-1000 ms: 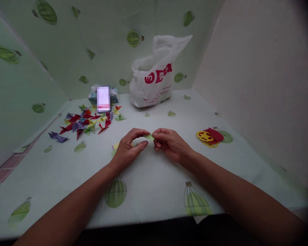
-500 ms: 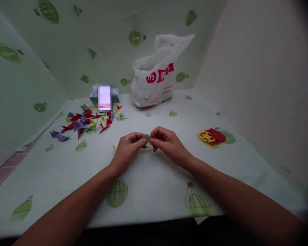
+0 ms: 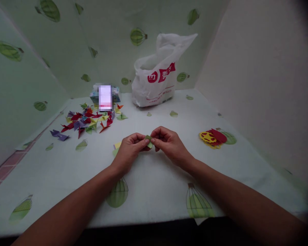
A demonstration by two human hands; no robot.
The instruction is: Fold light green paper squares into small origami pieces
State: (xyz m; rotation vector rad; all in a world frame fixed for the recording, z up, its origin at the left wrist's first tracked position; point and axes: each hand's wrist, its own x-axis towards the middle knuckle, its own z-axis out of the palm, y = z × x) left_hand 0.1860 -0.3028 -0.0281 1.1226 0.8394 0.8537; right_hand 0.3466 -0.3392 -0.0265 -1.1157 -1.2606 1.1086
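A small folded piece of green paper point(image 3: 149, 141) is pinched between my two hands, a little above the table at its middle. My left hand point(image 3: 130, 147) grips its left side with thumb and fingers. On the other side, the thumb and forefinger of my right hand point(image 3: 169, 143) press at its right edge. Partly hidden behind my left hand lie yellow and green paper sheets point(image 3: 116, 148). Farther left spreads a pile of folded paper cranes point(image 3: 86, 121) in red, purple, yellow, green and orange.
A white plastic bag point(image 3: 154, 89) with red print stands at the back. Left of it a lit phone point(image 3: 105, 97), blurred out, leans against a tissue box point(image 3: 94, 95). Yellow and red paper cut-outs point(image 3: 210, 137) lie at the right. Walls enclose the table point(image 3: 154, 191).
The green paper has turned slightly in my fingers and shows more of its lower part. Both hands have shifted very little, and the view has moved slightly.
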